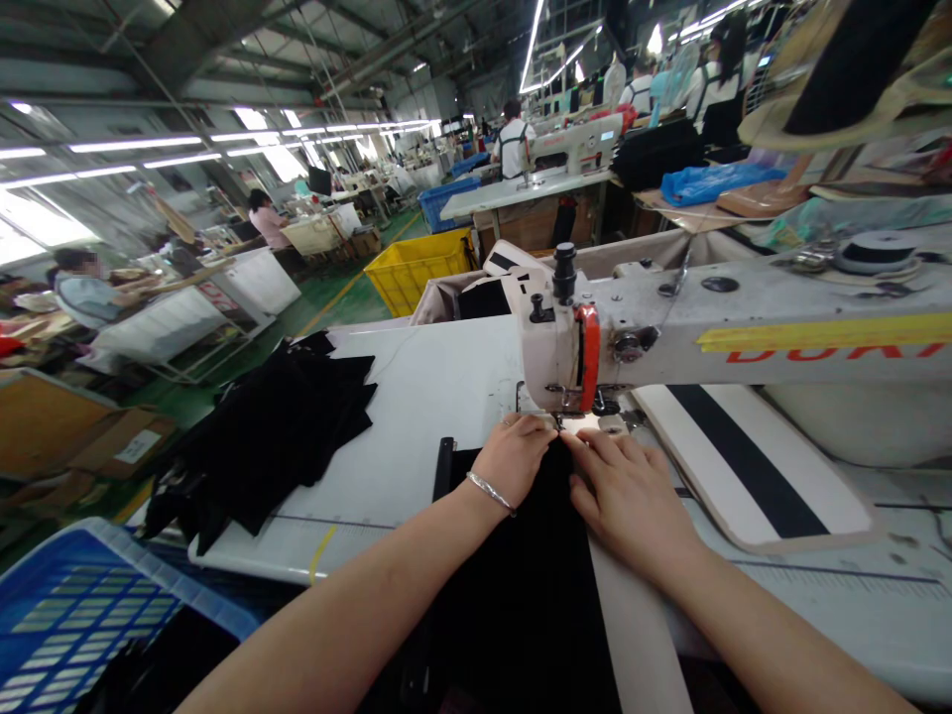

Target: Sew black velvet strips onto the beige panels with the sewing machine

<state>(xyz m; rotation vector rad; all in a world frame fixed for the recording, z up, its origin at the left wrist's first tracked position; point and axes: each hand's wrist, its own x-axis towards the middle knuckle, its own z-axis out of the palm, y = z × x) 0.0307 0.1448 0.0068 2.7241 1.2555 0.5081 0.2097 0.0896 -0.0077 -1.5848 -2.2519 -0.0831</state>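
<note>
Under the head of a white sewing machine (550, 347), my left hand (517, 454) wears a silver bangle and curls its fingers on the edge of a black fabric piece (532, 595), close to the presser foot. My right hand (625, 486) lies beside it, fingers stretched out and flat, fingertips at the same edge right of the foot. The black fabric runs down from the needle area toward my lap. Along its right side runs a beige strip (636, 625), partly under my right forearm. The needle tip is hidden by my fingers.
A pile of black cut pieces (275, 426) lies on the left of the white table (416, 397). A beige panel with a black stripe (751, 466) rests under the machine arm. A blue basket (119, 555) stands lower left, a yellow bin (420, 263) behind. Other people work farther off.
</note>
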